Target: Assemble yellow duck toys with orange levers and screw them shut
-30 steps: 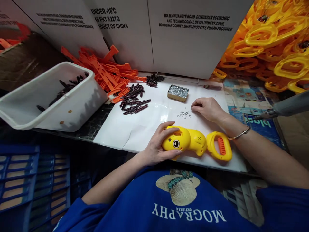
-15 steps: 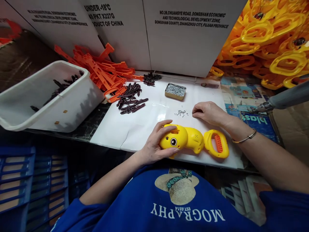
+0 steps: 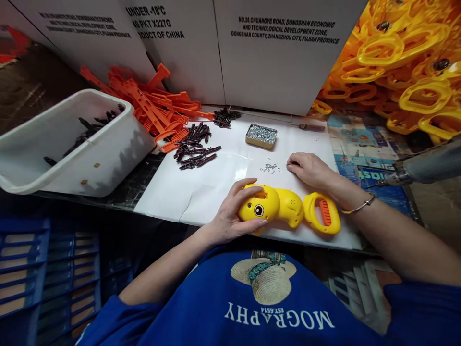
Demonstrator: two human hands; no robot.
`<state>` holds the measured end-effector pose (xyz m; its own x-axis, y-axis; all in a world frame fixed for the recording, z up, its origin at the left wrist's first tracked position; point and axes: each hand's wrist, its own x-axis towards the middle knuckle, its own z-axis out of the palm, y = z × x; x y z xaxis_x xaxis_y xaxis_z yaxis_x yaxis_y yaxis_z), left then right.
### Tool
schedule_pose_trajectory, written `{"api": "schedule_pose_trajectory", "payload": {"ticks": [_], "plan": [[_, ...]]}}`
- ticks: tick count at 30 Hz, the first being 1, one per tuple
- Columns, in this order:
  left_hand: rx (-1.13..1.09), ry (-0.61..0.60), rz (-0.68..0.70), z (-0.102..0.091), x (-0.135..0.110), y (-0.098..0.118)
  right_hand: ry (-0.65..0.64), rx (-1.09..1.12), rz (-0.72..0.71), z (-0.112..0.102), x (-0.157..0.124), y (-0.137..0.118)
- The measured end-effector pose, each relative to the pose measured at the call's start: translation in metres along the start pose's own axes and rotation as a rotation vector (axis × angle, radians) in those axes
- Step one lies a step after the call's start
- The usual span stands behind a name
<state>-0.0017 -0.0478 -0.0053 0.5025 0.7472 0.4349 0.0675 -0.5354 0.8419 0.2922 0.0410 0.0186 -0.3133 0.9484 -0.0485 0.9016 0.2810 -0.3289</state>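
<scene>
My left hand (image 3: 230, 211) is wrapped round the head end of a yellow plastic toy (image 3: 286, 206), which has a printed eye and a looped handle with an orange trigger. The toy lies on its side on the white board. My right hand (image 3: 309, 168) rests on the board beyond the toy, thumb and fingers pinched together; whatever is between the fingertips is hidden. Just left of those fingertips lies a small loose pile of screws (image 3: 270, 167). Behind the pile stands a shallow tin (image 3: 261, 142) filled with screws.
An electric screwdriver (image 3: 425, 168) points in from the right. Dark plastic parts (image 3: 196, 156) and orange parts (image 3: 154, 105) lie to the left, beside a white bin (image 3: 97, 168). Yellow handles (image 3: 425, 96) are heaped at the back right. A dark-handled tool (image 3: 311, 127) lies near the carton (image 3: 266, 72).
The electric screwdriver at the right has swung slightly lower in view. My left hand keeps its hold on the toy, and my right hand stays almost in place beside the screws.
</scene>
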Motion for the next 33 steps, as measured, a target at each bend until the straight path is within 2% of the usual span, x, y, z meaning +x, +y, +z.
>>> {"api": "schedule_pose_trajectory", "payload": {"ticks": [13,18,21,24,27,33], "plan": [[0.006,0.010,-0.014,-0.001,0.000,-0.001,0.116,0.082,-0.368,0.012,-0.005,0.022],[0.015,-0.001,-0.030,-0.003,0.000,0.000,0.184,0.106,-0.458,0.012,-0.011,0.029],[0.017,-0.004,-0.017,-0.003,0.001,0.001,0.255,0.063,-0.545,0.010,-0.019,0.034],[0.018,-0.002,-0.017,-0.002,0.002,0.001,0.247,-0.018,-0.594,0.006,-0.025,0.037],[0.024,-0.004,-0.020,-0.002,0.002,0.001,0.193,-0.018,-0.567,0.001,-0.026,0.037],[0.039,-0.013,-0.026,-0.002,0.002,0.004,0.195,0.094,-0.348,0.002,-0.022,0.031]]}}
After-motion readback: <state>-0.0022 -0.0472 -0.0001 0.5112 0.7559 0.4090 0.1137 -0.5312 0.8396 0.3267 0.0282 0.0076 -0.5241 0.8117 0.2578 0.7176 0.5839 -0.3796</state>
